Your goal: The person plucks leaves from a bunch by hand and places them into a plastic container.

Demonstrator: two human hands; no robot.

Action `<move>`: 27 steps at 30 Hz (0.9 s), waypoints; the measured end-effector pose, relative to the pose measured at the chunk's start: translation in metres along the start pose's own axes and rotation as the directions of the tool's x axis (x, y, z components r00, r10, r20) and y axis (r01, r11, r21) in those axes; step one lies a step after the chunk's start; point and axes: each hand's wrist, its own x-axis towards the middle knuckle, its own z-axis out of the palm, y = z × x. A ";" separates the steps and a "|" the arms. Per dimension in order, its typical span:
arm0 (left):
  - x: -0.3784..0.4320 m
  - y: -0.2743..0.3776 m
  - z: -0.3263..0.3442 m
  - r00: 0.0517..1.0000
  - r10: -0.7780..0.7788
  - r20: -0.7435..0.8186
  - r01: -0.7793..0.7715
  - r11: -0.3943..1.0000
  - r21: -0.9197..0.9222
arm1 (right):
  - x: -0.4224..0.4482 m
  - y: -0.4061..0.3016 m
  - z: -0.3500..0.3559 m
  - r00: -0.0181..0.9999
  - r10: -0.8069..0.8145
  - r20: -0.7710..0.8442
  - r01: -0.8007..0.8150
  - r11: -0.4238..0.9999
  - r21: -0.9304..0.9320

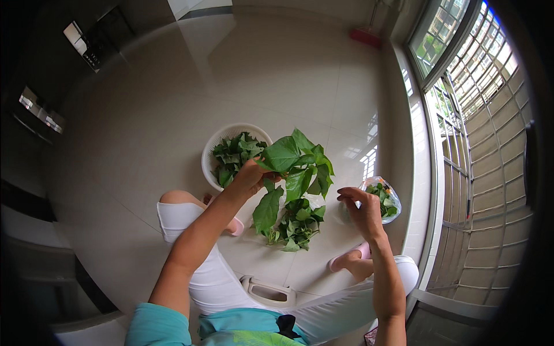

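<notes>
My left hand point(255, 175) is closed around the stems of a bunch of leafy greens point(298, 162), whose broad leaves spread to the right. Off to the right, my right hand point(361, 207) is raised with thumb and fingertips close to each other; whether something small is between them cannot be told. Behind my left hand stands a round white plastic basket point(207, 160) with green leaves point(238, 151) inside. Below the bunch, a pile of leafy stems point(301, 225) lies on the floor, partly over thin clear plastic. A clear plastic bag point(396, 207) holding more leaves stands beyond my right hand.
Between my legs is the beige plastic handle of a low stool point(270, 294). My feet in pink slippers point(237, 227) flank the pile on the tiled floor point(268, 82). A windowed wall with a metal grille point(489, 164) runs along the right; a red broom point(365, 38) stands far back.
</notes>
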 end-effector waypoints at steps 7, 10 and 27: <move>-0.001 -0.006 0.004 1.000 -0.005 0.005 0.005 0.999 0.044 | -0.006 -0.007 0.007 0.995 -0.061 0.077 0.067 0.995 -0.072; 0.001 -0.011 -0.004 0.994 0.093 0.051 -0.092 0.995 -0.024 | -0.006 -0.004 0.007 0.997 -0.076 -0.003 0.076 0.997 -0.022; 0.006 -0.013 0.002 0.973 0.229 0.035 -0.230 0.947 0.222 | -0.003 -0.004 -0.001 0.985 -0.100 -0.144 0.107 0.993 0.042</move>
